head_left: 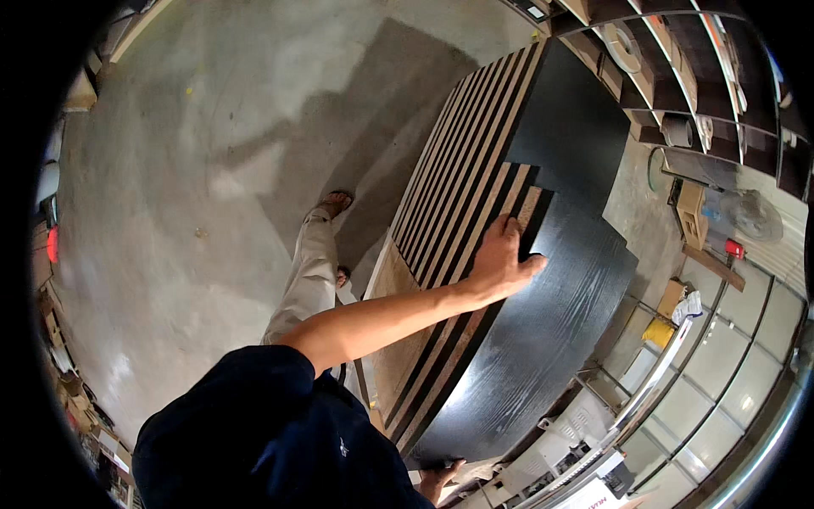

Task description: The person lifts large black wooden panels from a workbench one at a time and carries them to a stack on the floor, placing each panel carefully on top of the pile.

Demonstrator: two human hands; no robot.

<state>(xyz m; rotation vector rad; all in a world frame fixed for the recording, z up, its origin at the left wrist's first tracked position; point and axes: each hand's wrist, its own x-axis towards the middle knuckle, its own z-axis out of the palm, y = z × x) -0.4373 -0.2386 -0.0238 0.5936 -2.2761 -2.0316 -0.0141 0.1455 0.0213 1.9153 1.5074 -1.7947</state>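
While the left hand (502, 261) lay half-curled over black-faced, brown-edged flat wooden boards (555, 271), the right hand (438, 481) met their near end; I couldn't confirm either grip. Beyond the left, most sat flush; beneath it, several projected.

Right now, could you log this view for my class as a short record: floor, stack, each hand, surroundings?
Floor: grey, with shadows
Stack: black-faced boards with tan-and-black striped edges; some ends are stepped, out of line
Left hand: at the striped edges, thumb spread toward the black face
Right hand: at the stack's near end, partly hidden; grip unclear
Surroundings: compartment shelving at upper right; small red object below it
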